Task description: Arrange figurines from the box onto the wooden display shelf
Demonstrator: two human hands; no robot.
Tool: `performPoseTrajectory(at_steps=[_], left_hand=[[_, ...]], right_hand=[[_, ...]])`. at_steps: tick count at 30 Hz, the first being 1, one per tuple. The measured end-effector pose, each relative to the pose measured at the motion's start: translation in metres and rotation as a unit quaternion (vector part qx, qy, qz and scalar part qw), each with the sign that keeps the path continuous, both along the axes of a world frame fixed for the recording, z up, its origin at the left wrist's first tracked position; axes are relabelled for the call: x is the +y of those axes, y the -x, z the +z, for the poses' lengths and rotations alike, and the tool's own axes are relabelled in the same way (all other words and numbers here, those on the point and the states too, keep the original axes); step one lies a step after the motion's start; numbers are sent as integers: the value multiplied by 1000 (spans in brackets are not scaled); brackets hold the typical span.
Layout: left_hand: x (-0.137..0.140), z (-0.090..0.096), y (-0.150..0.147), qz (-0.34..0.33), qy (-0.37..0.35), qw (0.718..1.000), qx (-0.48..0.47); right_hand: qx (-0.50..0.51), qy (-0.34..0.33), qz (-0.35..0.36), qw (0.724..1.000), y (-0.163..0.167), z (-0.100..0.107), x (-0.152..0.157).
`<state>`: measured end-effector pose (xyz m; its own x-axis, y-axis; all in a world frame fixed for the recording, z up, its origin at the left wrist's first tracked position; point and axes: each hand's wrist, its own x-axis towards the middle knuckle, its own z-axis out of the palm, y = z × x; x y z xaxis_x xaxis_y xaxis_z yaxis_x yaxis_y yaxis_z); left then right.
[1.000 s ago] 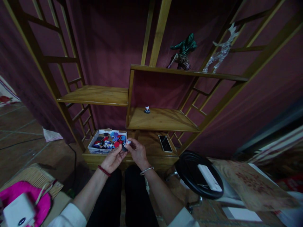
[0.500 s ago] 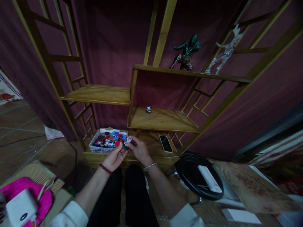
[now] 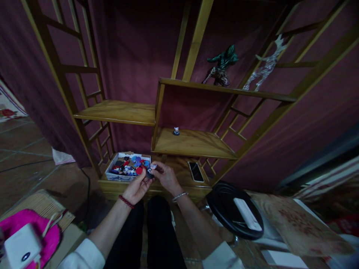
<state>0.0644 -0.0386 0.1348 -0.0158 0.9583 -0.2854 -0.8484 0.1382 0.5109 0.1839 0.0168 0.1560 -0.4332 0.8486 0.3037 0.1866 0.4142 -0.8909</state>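
Note:
Between my two hands is a small white figurine (image 3: 153, 167) on a dark round base (image 3: 149, 174). My left hand (image 3: 139, 188) grips the base from below with thumb and fingers. My right hand (image 3: 166, 177) pinches the figurine from the right side. Just left of them, an open white box (image 3: 111, 175) holds several small figures and round bases in red, blue and black. A similar figurine (image 3: 176, 131) on a dark base stands upright on the middle wooden shelf (image 3: 196, 144).
A phone (image 3: 196, 172) lies on the lower shelf right of my hands. Above stand a green hooded statue (image 3: 223, 65) and a clear deer figure (image 3: 263, 69). A black round stool (image 3: 235, 213) bearing a white long box is at right. A white device (image 3: 22, 246) sits at lower left.
The view has shifted very slightly. Both hands stay at the same spot, still holding the figurine and its base.

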Motion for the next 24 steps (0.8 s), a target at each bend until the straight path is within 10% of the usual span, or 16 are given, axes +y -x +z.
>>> performPoseTrajectory(at_steps=[24], left_hand=[[-4,2,-6,24,22,999,-23]], right_hand=[[-58,-88,7,994,-6,11,-7]])
